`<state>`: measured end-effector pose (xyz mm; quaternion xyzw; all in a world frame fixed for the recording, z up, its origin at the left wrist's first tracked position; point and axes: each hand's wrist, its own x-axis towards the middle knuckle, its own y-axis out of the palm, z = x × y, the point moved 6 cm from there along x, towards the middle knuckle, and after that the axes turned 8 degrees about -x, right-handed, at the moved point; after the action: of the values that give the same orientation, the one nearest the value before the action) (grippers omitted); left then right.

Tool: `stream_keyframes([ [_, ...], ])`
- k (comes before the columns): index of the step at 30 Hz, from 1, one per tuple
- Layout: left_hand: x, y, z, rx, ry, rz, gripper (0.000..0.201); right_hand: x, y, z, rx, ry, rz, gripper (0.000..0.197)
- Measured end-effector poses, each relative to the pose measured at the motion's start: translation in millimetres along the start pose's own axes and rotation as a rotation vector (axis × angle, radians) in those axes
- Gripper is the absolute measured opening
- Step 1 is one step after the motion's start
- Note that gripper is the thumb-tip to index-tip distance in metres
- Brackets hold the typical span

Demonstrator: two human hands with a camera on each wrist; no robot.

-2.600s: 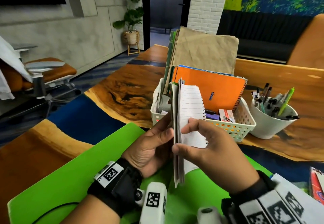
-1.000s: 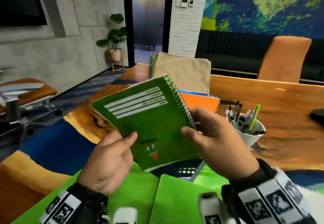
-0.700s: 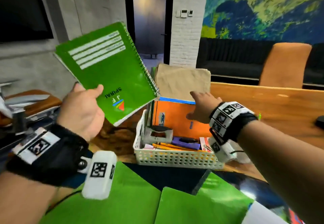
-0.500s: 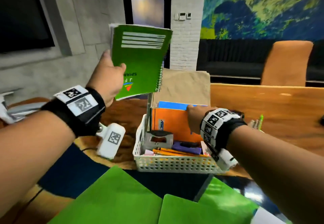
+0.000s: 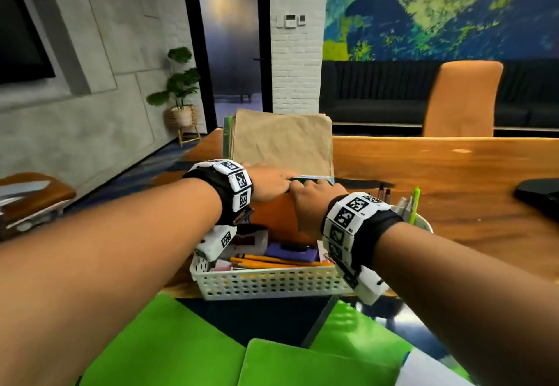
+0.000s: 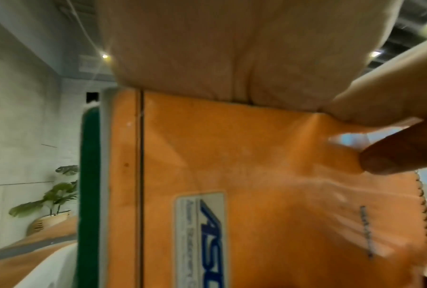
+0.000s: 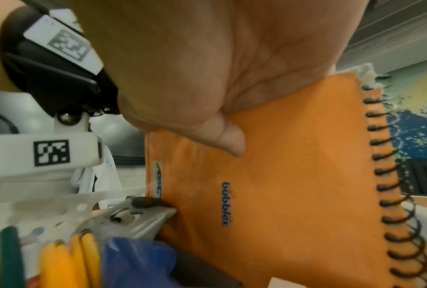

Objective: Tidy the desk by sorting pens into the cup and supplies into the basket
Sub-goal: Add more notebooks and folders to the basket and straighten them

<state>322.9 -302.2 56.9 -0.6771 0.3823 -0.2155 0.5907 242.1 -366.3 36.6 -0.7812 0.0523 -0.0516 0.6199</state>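
Observation:
The white perforated basket (image 5: 266, 282) holds pencils (image 5: 266, 261), a purple item and upright notebooks. My left hand (image 5: 269, 183) reaches over them and pinches the top edge of the green notebook (image 5: 305, 178), which stands sunk behind the orange notebook (image 5: 272, 216); only its edge shows. My right hand (image 5: 314, 204) grips the top of the orange spiral notebook (image 7: 293, 175), with the thumb (image 7: 227, 140) on its cover and the fingers over the top. The left thumb (image 6: 399, 155) lies in front of the orange cover (image 6: 256, 175). The white cup (image 5: 423, 227) of pens (image 5: 413, 204) stands to the basket's right.
Tall brown paper (image 5: 281, 143) stands at the back of the basket. Green folders (image 5: 169, 340) lie in front of me on the wooden table (image 5: 453, 174). A black object (image 5: 541, 195) sits at the far right, and an orange chair (image 5: 459, 98) stands behind the table.
My left hand brought the green notebook down from head height into the basket behind the orange notebook. The right hand stayed on the orange notebook's top.

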Motion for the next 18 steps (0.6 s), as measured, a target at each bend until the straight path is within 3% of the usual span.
stream_keyframes([
  [5,12,-14,21,0.107,-0.158,-0.125,0.055,28,4,-15,-0.061,0.074,-0.076,0.069],
  [7,7,-24,30,0.123,-0.146,-0.157,0.051,46,4,-21,-0.045,0.098,-0.075,0.068],
  [10,-3,-29,53,0.074,-0.114,-0.135,0.046,73,1,-21,-0.01,0.117,0.048,0.069],
  [15,-26,-15,81,0.076,-0.084,-0.137,0.024,95,3,-11,-0.153,0.144,0.155,0.071],
  [18,-32,-13,81,0.043,-0.057,-0.145,0.032,97,5,-9,-0.18,0.134,0.174,0.07],
])
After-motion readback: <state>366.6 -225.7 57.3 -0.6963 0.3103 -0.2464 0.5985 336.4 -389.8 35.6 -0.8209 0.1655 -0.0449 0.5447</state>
